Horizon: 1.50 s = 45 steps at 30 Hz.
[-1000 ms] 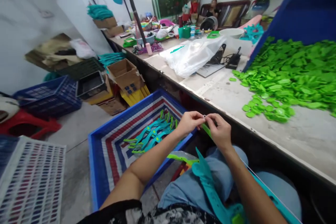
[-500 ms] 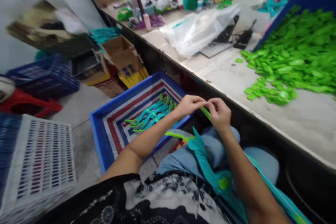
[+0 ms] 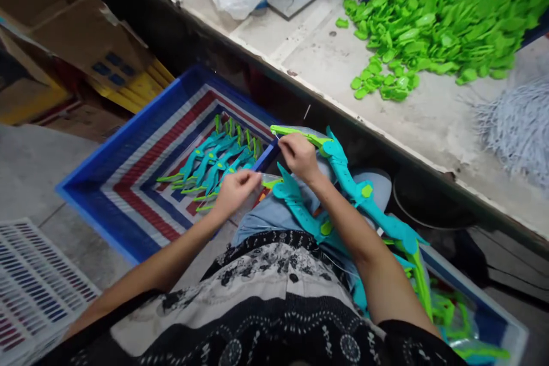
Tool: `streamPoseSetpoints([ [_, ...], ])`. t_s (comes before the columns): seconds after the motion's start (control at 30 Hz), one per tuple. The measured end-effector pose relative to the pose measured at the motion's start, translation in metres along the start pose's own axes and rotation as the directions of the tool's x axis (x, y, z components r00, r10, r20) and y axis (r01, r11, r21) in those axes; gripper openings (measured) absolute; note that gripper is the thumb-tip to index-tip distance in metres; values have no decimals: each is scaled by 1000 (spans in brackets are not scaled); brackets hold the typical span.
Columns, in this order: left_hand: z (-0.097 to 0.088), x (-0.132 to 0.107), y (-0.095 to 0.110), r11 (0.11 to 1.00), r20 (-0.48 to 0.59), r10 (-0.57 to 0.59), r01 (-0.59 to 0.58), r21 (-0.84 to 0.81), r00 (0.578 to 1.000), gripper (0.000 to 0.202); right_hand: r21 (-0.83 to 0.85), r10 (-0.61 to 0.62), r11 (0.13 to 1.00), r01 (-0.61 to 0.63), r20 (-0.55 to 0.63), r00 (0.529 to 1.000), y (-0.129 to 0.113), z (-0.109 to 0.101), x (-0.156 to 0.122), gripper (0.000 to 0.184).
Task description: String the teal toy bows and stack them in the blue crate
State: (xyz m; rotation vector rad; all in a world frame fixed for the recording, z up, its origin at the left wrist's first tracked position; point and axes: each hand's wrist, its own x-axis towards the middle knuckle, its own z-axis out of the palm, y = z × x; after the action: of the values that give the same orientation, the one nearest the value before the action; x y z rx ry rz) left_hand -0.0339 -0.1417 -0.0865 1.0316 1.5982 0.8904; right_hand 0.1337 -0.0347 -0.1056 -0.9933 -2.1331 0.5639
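I am viewing both hands just in front of the desk (image 3: 300,63), near the middle of its front edge. My right hand's (image 3: 300,157) grip is pinching a thin white loop (image 3: 274,134) at the green tip of a teal-and-green jointed strip (image 3: 365,190), which is stretching back over the lap alongside the desk's edge. My left hand (image 3: 235,189) is keeping thumb and fingertips pressed together just beside the tip of a second jointed strip (image 3: 300,206); I cannot tell whether anything thin is sitting between them. That strip is lying across the jeans (image 3: 257,220). Similar strips (image 3: 214,157) are resting in a row inside the blue tray (image 3: 98,217), below the desk's front edge. On the desk, bright green plastic pieces (image 3: 446,17) are heaping toward the far edge, and a bundle of pale strands (image 3: 518,126) is lying nearer the front edge, to the right.
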Motion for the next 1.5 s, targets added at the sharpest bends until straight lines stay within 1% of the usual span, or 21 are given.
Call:
streamPoseSetpoints([
  [0.03, 1, -16, -15, 990, 70, -141, 142, -9, 988, 24, 9, -60, 998, 59, 101, 993, -6, 6, -5, 23],
  [0.1, 9, -41, -40, 934, 157, -339, 352, -64, 928, 25, -3, -157, 986, 166, 320, 934, -18, 21, -15, 23],
  [0.17, 20, -54, -56, 894, 210, -409, 436, -104, 888, 29, -93, -151, 970, 226, 496, 855, -26, 36, -24, 43],
  [0.23, 29, -58, -64, 901, 250, -398, 427, -73, 883, 29, -208, -69, 947, 244, 610, 790, -28, 48, -29, 61],
  [0.3, 31, -58, -68, 949, 237, -313, 314, 33, 920, 25, -262, 7, 940, 221, 660, 751, -22, 51, -30, 61],
  [0.4, 21, -58, -78, 959, 251, -50, -24, 281, 967, 15, -205, 45, 972, 118, 649, 759, -7, 43, -24, 56],
  [0.47, 13, -60, -85, 892, 347, 70, -215, 399, 935, 14, -152, 62, 987, 43, 623, 780, 1, 36, -19, 57],
  [0.53, 7, -61, -90, 825, 439, 103, -323, 464, 892, 16, -120, 78, 993, -6, 605, 792, 6, 31, -16, 59],
  [0.7, 7, -67, -83, 638, 583, 125, -515, 573, 803, 16, -38, 98, 995, -94, 590, 801, 7, 28, -21, 55],
  [0.8, 9, -73, -78, 570, 663, 148, -612, 549, 733, 18, 11, 146, 983, -184, 559, 816, 10, 26, -29, 56],
  [0.87, 11, -73, -79, 546, 686, 127, -628, 555, 716, 18, 48, 146, 978, -205, 544, 826, 16, 27, -30, 57],
  [0.97, 9, -65, -79, 619, 643, 47, -527, 582, 765, 12, 95, 112, 977, -190, 530, 841, 22, 31, -29, 55],
  [1.03, 5, -59, -75, 791, 581, -29, -337, 511, 813, 12, 133, 99, 972, -196, 522, 847, 21, 31, -28, 54],
  [1.1, 0, -58, -66, 977, 547, -96, -25, 210, 831, 15, 194, 110, 950, -245, 528, 842, 16, 28, -29, 54],
  [1.13, -2, -59, -60, 990, 557, -101, 140, -28, 824, 17, 236, 123, 927, -291, 542, 831, 13, 26, -31, 55],
  [1.17, -2, -61, -53, 921, 585, -76, 282, -270, 808, 19, 283, 138, 894, -347, 563, 815, 10, 25, -33, 56],
  [1.23, 4, -66, -37, 649, 643, 50, 465, -602, 764, 24, 373, 171, 800, -470, 609, 774, 5, 23, -38, 59],
  [1.27, 9, -68, -30, 528, 670, 113, 527, -666, 734, 26, 404, 189, 750, -524, 629, 754, 3, 23, -40, 61],
  [1.33, 23, -70, -18, 404, 722, 164, 622, -670, 672, 30, 434, 221, 671, -601, 657, 721, 0, 24, -44, 65],
  [1.4, 36, -69, -12, 415, 750, 113, 655, -632, 652, 31, 437, 244, 627, -645, 676, 695, -2, 25, -47, 67],
  [1.5, 44, -66, -10, 588, 743, 12, 596, -546, 669, 37, 442, 277, 589, -676, 676, 683, -7, 25, -48, 66],
])
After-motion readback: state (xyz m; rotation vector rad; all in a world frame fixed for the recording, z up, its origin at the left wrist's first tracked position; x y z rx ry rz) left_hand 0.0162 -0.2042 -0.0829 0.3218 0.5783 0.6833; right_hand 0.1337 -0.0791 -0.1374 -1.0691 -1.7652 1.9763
